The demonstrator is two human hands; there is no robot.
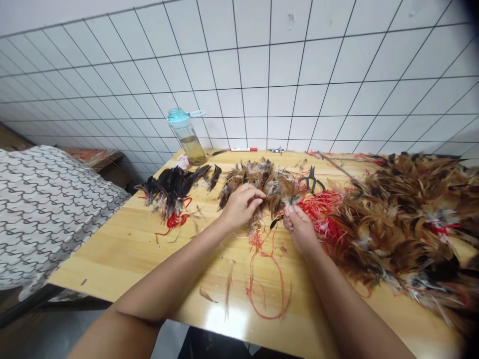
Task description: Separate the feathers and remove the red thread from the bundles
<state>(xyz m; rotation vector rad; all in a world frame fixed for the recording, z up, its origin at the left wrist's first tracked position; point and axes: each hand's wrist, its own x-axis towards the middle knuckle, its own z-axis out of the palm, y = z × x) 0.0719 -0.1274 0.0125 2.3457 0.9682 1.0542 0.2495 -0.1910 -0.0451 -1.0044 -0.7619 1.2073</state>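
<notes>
Over the front of a pile of brown feathers (245,172) is my left hand (241,204), thumb and index fingertip brought close together. Whatever may be between those fingertips is too small to make out. My right hand (299,227) pinches the pale quill ends of a brown feather bunch (280,187), whose plumes point up and left toward the pile. Just below and between the hands lies a small black feather (276,222). Red string (266,316) forms a loop on the wooden table (179,279) nearer to me.
Black feathers (174,184) tied with red string lie at left. Behind them stands a water bottle (190,144). Black-handled scissors (312,180) and tangled red string (322,214) lie right of the hands. Large brown feather heaps (404,214) cover the right side. A red-and-white marker (243,149) lies by the tiled wall.
</notes>
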